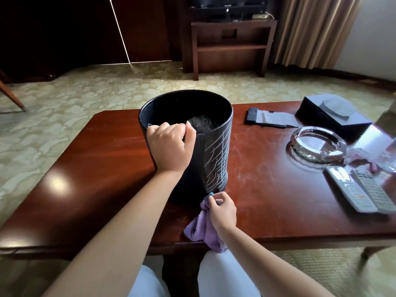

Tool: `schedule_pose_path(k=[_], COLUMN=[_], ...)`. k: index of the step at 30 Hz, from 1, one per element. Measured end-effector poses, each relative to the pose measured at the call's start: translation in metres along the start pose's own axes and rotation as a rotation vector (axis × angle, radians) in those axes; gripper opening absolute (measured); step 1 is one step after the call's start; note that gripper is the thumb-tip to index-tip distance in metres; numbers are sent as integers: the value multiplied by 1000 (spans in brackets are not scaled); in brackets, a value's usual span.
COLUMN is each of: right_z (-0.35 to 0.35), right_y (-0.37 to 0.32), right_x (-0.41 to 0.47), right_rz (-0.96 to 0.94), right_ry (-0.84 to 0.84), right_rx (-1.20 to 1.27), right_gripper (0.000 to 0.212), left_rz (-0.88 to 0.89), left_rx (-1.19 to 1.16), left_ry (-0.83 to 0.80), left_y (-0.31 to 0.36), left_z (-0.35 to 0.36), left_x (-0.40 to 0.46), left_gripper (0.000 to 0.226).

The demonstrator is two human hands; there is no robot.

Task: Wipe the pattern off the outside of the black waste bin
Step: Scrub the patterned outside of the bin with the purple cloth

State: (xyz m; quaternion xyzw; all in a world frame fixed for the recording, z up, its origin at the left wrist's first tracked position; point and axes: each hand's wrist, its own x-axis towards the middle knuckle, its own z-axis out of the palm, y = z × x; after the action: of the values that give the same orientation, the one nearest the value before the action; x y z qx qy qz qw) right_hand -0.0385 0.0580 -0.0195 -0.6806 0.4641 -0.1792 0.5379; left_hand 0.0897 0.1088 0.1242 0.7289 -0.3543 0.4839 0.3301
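Observation:
A black round waste bin point(216, 116) stands upright on a red-brown wooden table point(102, 159). White scribbled lines, the pattern point(216, 159), cover its near right side. My left hand point(169, 146) grips the bin's near rim, fingers curled over the edge. My right hand point(222, 211) is closed on a purple cloth point(203, 230) and presses it against the foot of the bin, just below the pattern. The cloth's loose end hangs over the table's front edge.
To the right on the table lie a glass ashtray point(317, 144), two remote controls point(364, 191), a black tissue box point(334, 114), a notepad with a pen point(270, 120) and a drinking glass point(389, 155). A wooden TV stand point(231, 46) stands behind on the carpet.

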Motion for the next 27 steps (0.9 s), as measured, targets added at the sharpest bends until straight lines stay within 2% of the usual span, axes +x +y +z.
schedule_pose_path(k=[4, 9, 15, 21, 23, 27], right_z=[4, 5, -3, 3, 2, -6], right_y=[-6, -6, -25, -13, -20, -46], right_x=[-6, 0, -3, 4, 3, -7], right_rz=[-44, 153, -3, 228, 176, -46], right_ry=[44, 58, 80, 7, 23, 24], right_rx=[179, 185, 347, 244, 311, 541], right_gripper=[11, 8, 11, 7, 9, 15], left_rz=[-3, 1, 0, 4, 8, -1], left_rx=[7, 0, 0, -19, -14, 0], left_ry=[3, 5, 13, 3, 6, 7], left_y=[0, 0, 0, 1, 1, 0], left_z=[0, 0, 0, -2, -2, -1], left_x=[0, 0, 0, 0, 0, 0], left_gripper=[43, 42, 42, 42, 42, 42])
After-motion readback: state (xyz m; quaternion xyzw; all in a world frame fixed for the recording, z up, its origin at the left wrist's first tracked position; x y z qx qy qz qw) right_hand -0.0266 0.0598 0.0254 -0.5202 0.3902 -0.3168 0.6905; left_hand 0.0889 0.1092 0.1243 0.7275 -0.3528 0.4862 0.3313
